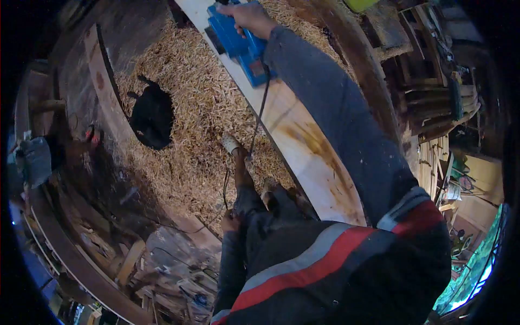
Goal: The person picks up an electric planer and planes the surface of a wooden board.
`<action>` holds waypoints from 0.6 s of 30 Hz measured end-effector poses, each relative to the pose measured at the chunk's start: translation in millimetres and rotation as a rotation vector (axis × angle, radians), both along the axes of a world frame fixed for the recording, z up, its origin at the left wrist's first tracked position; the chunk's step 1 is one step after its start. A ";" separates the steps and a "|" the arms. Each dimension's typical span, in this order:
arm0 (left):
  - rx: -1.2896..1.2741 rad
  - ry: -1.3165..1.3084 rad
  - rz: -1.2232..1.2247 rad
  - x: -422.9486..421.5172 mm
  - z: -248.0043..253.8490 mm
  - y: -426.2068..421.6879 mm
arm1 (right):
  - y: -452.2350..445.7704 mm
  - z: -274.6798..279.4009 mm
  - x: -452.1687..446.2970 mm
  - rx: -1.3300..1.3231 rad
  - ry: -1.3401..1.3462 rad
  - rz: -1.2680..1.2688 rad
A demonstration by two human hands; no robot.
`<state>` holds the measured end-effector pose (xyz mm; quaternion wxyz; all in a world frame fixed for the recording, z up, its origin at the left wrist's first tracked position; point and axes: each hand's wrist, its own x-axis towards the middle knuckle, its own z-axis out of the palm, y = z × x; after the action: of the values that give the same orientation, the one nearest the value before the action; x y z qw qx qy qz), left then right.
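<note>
My right hand (250, 20) is wrapped round the handle of a blue power planer (233, 40), at the top of the view. The planer rests on a long pale board (309, 146) with brown stains. A black cord (262, 105) hangs from the planer past the board's edge. Down by my leg, my left hand (231, 221) is closed round a part of the cord. My feet stand beside the board, one in a light shoe (230, 143).
Wood shavings (195, 97) cover the floor. On them, left of the board, lies or stands a black animal (153, 116). A curved plank (105, 81) is farther left. Scrap wood (184, 276) lies at the lower left, stacked timber (433, 105) at the right.
</note>
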<state>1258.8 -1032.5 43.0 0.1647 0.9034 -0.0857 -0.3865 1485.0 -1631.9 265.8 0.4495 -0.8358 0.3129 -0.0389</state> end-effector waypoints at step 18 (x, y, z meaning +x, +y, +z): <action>0.355 0.263 -0.219 -58.5 -69.0 142.5 | 249.4 8.6 -369.5 0.344 -0.019 -0.409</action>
<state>1200.3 -890.0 -26.1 -0.0295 0.8454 -0.0915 -0.5255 1115.5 -1382.6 274.4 0.5706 -0.6663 0.4729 -0.0831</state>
